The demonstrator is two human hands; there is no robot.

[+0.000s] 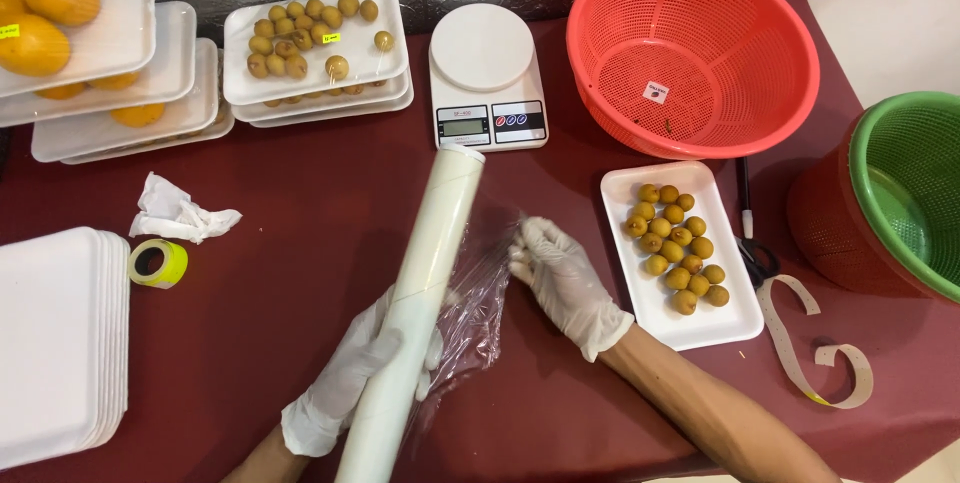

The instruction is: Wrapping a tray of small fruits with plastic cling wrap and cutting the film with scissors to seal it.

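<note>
While I work at the dark red tabletop [300, 273], this is how things look, from near to far.

Left hand: my gloved left hand [350, 373] is closed around the long white roll of clear wrap [420, 293], holding it slanted above the tabletop.
Right hand: my gloved right hand [560, 273] pinches the loose edge of the clear film [480, 293], with the fingers close together.
Film: one thin sheet is pulled out between my two hands, crinkled, not yet over any tray.
Empty trays: one stack of white foam trays [55, 343] waits at my near left; I cannot count them well.
Tape: one small yellow tape roll [158, 263] lies just beside that stack.
Paper: one crumpled white paper [180, 213]; one curly paper strip [820, 353] at the right.
Open tray: one white tray of small brown fruits [680, 253] lies just right of my right hand, about eighteen fruits, still not wrapped.
Scissors: one pair [750, 243] beside that tray.
Scale: one white kitchen scale [487, 78], nothing on it.
Baskets: one red basket [690, 53], nearly empty; one green basket [915, 183] sitting in another red one.
Done trays, small fruits: a stack of about three [315, 43], looking wrapped.
Done trays, mangoes: about four trays [90, 53] at the far left, looking wrapped.
Left to do: as I judge it, the open tray needs covering.
</note>
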